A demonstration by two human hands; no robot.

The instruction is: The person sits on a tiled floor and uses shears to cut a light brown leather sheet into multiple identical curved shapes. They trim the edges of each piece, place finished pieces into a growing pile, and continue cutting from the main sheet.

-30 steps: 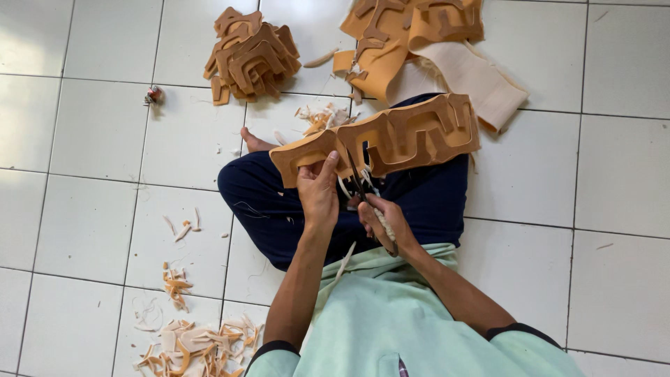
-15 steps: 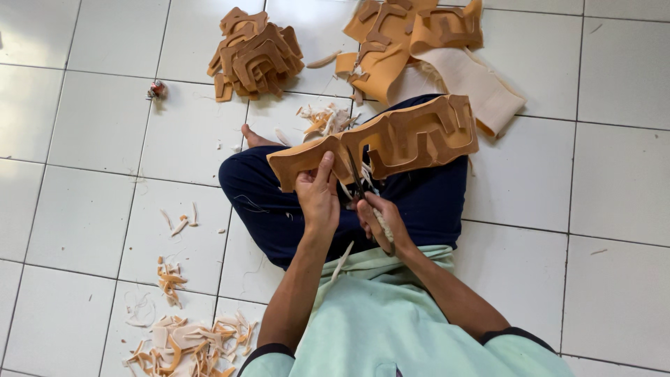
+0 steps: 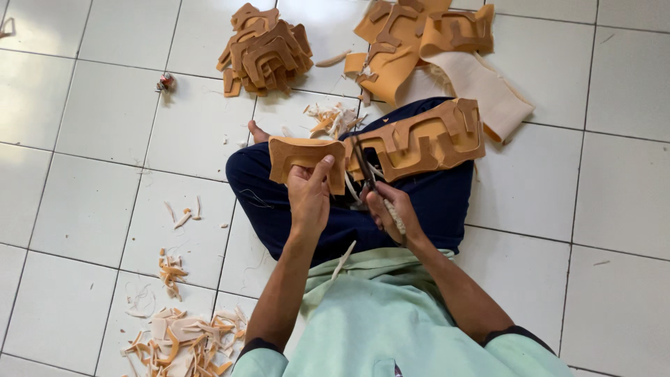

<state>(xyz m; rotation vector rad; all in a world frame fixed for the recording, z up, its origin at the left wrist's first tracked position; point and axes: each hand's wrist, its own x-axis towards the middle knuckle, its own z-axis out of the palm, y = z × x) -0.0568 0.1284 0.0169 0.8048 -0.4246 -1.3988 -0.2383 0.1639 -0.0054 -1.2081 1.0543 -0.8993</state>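
Trimming: my left hand (image 3: 309, 197) is pinching the tan foam strip (image 3: 380, 150); beside it, my right hand (image 3: 392, 213) is gripping scissors (image 3: 364, 171), blades cutting in. Next, I judge, advancing along the outline.

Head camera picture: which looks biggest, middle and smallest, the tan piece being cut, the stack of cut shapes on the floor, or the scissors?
1. Tan piece, held by the left hand, looks largest, though it is nearer the camera.
2. Stack of cut shapes.
3. Scissors in the right hand, partly hidden.
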